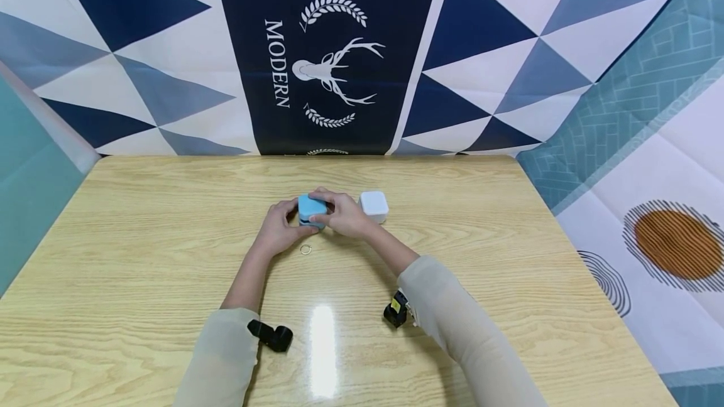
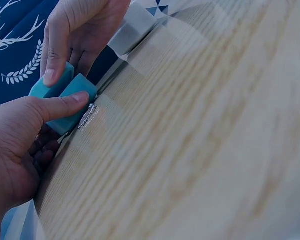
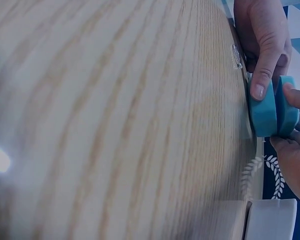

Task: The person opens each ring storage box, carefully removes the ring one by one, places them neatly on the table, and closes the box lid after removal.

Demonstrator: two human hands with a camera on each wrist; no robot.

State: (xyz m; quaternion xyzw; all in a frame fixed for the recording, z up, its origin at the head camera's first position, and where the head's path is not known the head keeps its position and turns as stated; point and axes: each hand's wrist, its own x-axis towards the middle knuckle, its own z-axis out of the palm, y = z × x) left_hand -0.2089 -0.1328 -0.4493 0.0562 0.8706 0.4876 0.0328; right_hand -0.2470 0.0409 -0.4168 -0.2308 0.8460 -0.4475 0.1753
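A small blue jewelry box (image 1: pixel 311 206) with rounded corners is between both hands near the table's back. My left hand (image 1: pixel 278 228) grips its base (image 2: pixel 76 106) from the left, the thumb lying along the near side. From the right, my right hand (image 1: pixel 346 215) holds the lid (image 3: pixel 289 111) between thumb and fingers. A dark gap separates lid and base on the near side; the box's inside is hidden. Just in front of the box lies a thin ring (image 1: pixel 305 254) on the table, sparkling in the left wrist view.
A white box (image 1: pixel 373 205) of similar shape stands right of the blue one, close by my right hand. The wooden table (image 1: pixel 141 256) ends at a patterned cloth backdrop (image 1: pixel 334 137) behind. Black wrist cameras (image 1: pixel 277 338) hang at both sleeves.
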